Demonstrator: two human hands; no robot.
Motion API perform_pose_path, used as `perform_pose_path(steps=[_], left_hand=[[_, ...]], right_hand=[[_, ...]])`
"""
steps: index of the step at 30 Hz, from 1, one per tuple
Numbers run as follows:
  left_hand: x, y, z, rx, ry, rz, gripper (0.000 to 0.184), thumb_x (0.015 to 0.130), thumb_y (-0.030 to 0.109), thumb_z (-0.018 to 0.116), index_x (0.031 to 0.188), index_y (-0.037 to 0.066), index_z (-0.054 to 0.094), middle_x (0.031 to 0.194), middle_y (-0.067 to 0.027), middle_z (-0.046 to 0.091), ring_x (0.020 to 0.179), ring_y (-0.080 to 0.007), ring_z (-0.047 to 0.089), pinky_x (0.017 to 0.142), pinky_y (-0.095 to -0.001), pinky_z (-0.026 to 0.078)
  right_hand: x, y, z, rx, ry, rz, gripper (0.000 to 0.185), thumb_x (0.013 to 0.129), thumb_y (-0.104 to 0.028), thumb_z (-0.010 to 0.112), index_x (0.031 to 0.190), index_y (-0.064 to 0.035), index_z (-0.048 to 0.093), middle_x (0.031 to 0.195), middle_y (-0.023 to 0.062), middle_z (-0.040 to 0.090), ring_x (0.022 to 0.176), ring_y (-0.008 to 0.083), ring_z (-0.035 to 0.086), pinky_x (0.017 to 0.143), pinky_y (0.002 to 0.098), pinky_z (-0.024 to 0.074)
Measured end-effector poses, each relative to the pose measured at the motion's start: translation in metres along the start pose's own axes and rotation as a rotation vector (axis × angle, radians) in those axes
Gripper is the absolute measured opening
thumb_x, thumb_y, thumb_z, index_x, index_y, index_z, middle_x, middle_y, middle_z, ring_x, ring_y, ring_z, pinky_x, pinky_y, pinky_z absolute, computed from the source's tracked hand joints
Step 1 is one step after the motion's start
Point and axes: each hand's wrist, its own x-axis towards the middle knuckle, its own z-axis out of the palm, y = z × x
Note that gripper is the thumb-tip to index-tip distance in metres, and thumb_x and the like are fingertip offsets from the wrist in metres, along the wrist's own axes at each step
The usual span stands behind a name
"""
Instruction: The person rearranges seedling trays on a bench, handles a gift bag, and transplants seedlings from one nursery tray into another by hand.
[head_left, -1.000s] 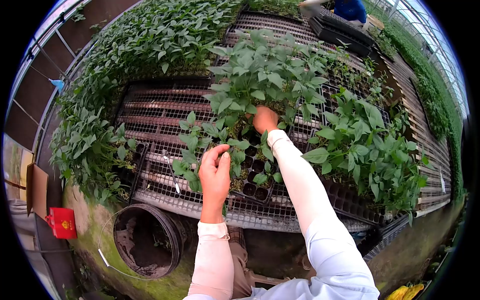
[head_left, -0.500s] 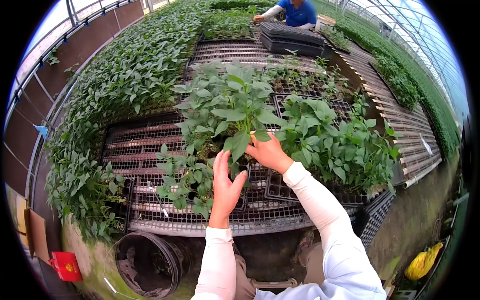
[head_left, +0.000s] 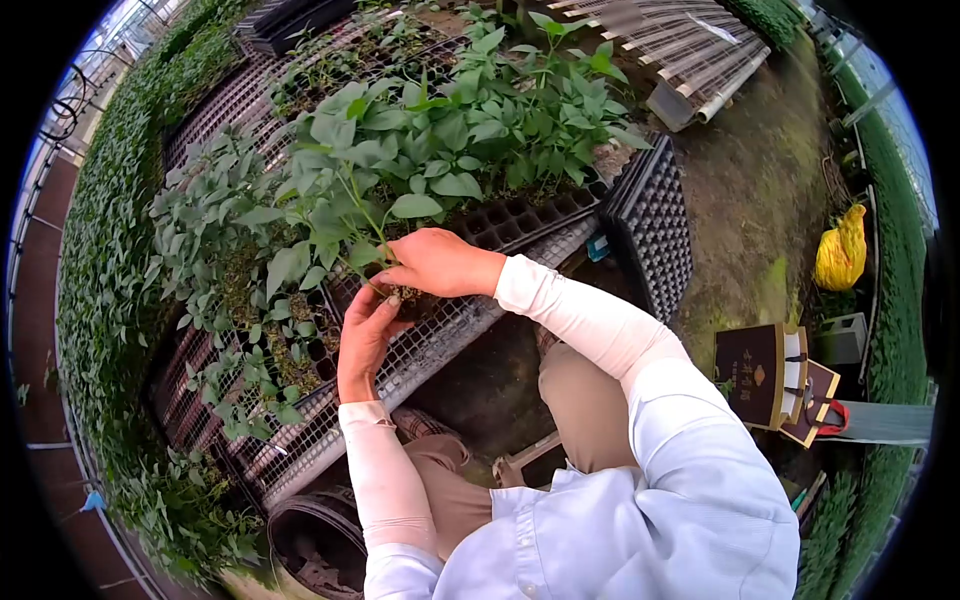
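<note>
A leafy green seedling (head_left: 355,195) stands up between my hands, its stem leaning to the left. My right hand (head_left: 440,264) is closed at the lower stem. From below, my left hand (head_left: 366,342) has its fingers closed around the seedling's base, where a dark root plug shows in part. Just left of the hands is a black cell tray (head_left: 322,350) with more seedlings in it. Behind them, another cell tray (head_left: 500,222) has bare cells along its front and dense plants farther back.
A stack of black trays (head_left: 652,225) leans at the bench's right end. Below the mesh bench (head_left: 440,345) stands a black bucket (head_left: 315,545). On the floor at right are a yellow bag (head_left: 841,250) and dark paper bags (head_left: 765,375).
My view has swung to the right and down. Both hands have come closer together, and the seedling now stands between them nearer the bench's front edge.
</note>
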Motion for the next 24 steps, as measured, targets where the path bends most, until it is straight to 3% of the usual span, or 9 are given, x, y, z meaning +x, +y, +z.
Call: perform_pose_path(steps=[4, 8, 13, 16, 18, 20, 22, 24], left_hand=[[0.021, -0.026, 0.004, -0.010, -0.074, -0.105, 0.038, 0.097, 0.009, 0.061, 0.135, 0.006, 0.055, 0.122, -0.0042, 0.064, 0.101, -0.0132, 0.065, 0.075, -0.0306, 0.060], [0.031, -0.035, 0.026, 0.029, -0.145, -0.146, 0.035, 0.096, 0.011, 0.065, 0.130, 0.008, 0.059, 0.112, -0.0001, 0.064, 0.098, -0.0110, 0.062, 0.074, -0.0305, 0.059], [0.046, -0.044, 0.040, 0.181, -0.037, -0.202, 0.023, 0.092, 0.019, 0.072, 0.112, 0.010, 0.066, 0.100, 0.0045, 0.066, 0.090, -0.0072, 0.062, 0.066, -0.0254, 0.054], [0.055, -0.052, 0.038, 0.180, 0.046, -0.181, 0.014, 0.094, 0.016, 0.070, 0.105, 0.009, 0.068, 0.097, 0.0039, 0.066, 0.084, -0.0076, 0.063, 0.064, -0.0253, 0.057], [0.057, -0.053, 0.035, 0.197, 0.086, -0.169, 0.013, 0.094, 0.016, 0.070, 0.104, 0.009, 0.068, 0.096, 0.0038, 0.066, 0.083, -0.0071, 0.063, 0.062, -0.0255, 0.056], [0.062, -0.054, 0.029, 0.135, 0.085, -0.148, 0.015, 0.093, 0.017, 0.071, 0.105, 0.008, 0.068, 0.096, 0.0041, 0.066, 0.082, -0.0063, 0.063, 0.061, -0.0255, 0.055], [0.062, -0.050, 0.034, 0.136, 0.116, -0.150, 0.015, 0.093, 0.017, 0.071, 0.106, 0.009, 0.068, 0.096, 0.0048, 0.066, 0.081, -0.0055, 0.062, 0.061, -0.0247, 0.053], [0.063, -0.048, 0.039, 0.203, 0.115, -0.071, 0.016, 0.093, 0.020, 0.070, 0.107, 0.012, 0.069, 0.094, 0.0067, 0.066, 0.081, -0.0039, 0.060, 0.063, -0.0227, 0.050]], right_hand=[[-0.032, 0.037, -0.005, 0.076, 0.082, -0.019, 0.038, 0.096, -0.032, 0.055, 0.117, -0.0019, 0.064, 0.089, 0.0205, 0.069, 0.089, 0.0409, 0.065, 0.080, 0.0475, 0.0495], [-0.052, 0.047, -0.015, 0.037, -0.013, 0.072, 0.037, 0.096, -0.030, 0.054, 0.119, -0.0028, 0.064, 0.095, 0.0213, 0.069, 0.093, 0.0409, 0.065, 0.081, 0.0452, 0.0502], [-0.060, 0.057, -0.013, 0.022, 0.003, 0.081, 0.031, 0.096, -0.026, 0.056, 0.112, -0.0011, 0.065, 0.097, 0.0220, 0.068, 0.089, 0.0413, 0.064, 0.078, 0.0460, 0.0493], [-0.062, 0.085, -0.013, 0.146, 0.168, -0.058, 0.030, 0.095, -0.027, 0.059, 0.101, 0.0019, 0.063, 0.090, 0.0244, 0.067, 0.090, 0.0439, 0.063, 0.078, 0.0497, 0.0497], [-0.070, 0.110, -0.021, -0.084, 0.229, 0.051, 0.029, 0.096, -0.025, 0.058, 0.093, 0.0037, 0.062, 0.084, 0.0251, 0.064, 0.085, 0.0434, 0.063, 0.075, 0.0484, 0.0488], [-0.070, 0.139, -0.027, 0.082, 0.339, 0.231, 0.031, 0.098, -0.023, 0.057, 0.083, 0.0039, 0.061, 0.078, 0.0242, 0.061, 0.078, 0.0427, 0.061, 0.071, 0.0480, 0.0472], [-0.065, 0.180, -0.027, 0.167, 0.496, 0.296, 0.032, 0.099, -0.022, 0.056, 0.081, 0.0041, 0.063, 0.078, 0.0238, 0.062, 0.074, 0.0419, 0.061, 0.069, 0.0470, 0.0466], [-0.061, 0.184, -0.040, 0.027, 0.593, 0.332, 0.029, 0.098, -0.021, 0.057, 0.088, 0.0050, 0.065, 0.080, 0.0245, 0.064, 0.073, 0.0419, 0.061, 0.069, 0.0472, 0.0466]])
